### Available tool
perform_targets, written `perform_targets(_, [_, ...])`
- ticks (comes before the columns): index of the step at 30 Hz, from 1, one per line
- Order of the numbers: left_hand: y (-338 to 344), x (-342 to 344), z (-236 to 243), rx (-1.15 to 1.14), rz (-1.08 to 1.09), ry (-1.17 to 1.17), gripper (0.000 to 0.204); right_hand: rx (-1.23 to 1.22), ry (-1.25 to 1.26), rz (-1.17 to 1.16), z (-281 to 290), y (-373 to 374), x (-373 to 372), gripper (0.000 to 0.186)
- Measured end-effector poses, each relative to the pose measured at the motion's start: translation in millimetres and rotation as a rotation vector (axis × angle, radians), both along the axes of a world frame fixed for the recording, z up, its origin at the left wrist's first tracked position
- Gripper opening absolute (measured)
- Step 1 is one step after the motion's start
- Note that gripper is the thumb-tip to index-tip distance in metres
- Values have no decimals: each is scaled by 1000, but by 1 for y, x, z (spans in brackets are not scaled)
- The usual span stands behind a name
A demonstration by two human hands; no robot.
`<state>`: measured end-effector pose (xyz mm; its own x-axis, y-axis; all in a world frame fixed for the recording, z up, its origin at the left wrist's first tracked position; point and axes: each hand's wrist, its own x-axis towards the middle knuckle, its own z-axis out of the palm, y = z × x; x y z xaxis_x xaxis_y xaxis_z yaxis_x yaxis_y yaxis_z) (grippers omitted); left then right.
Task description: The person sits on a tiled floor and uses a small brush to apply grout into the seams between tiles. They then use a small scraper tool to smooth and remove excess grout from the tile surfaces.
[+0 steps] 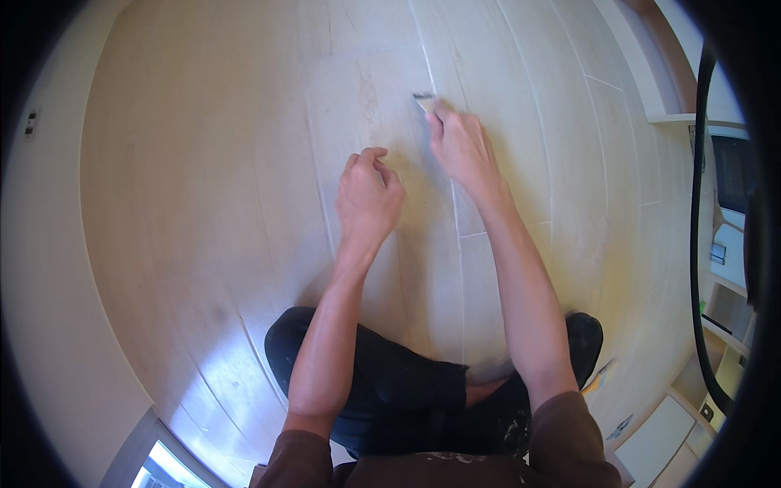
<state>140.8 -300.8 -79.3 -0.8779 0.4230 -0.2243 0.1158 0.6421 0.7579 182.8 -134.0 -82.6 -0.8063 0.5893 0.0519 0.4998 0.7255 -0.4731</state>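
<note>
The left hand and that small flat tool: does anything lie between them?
Only bare plank floor shows between the left hand and the small flat tool held by the right hand, in the head view.

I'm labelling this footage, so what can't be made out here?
All in the head view:
Small flat tool: its rear end, hidden by the right hand.
Left hand: its palm, hidden by its own back.
Grey frame, lower left: cut off by the bottom edge.

Pale plank floor (203, 163), white wall (49, 236), cool light (218, 378)
</note>
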Motion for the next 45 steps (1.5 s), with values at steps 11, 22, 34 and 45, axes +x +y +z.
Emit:
perform_targets(11, [0, 0, -1, -3, -43, -18, 32, 49, 24, 31, -9, -3, 10, 34])
perform_targets(22, [-2, 2, 11, 12, -9, -59, 31, 10, -96, 20, -1, 22, -31, 33])
perform_targets(34, [2, 1, -9, 47, 42, -21, 26, -55, -56, 4, -8, 63, -42, 40])
perform_targets(45, [8, -1, -66, 92, -86, 238, 18, -331, -71, -322, 31, 58, 330, 41])
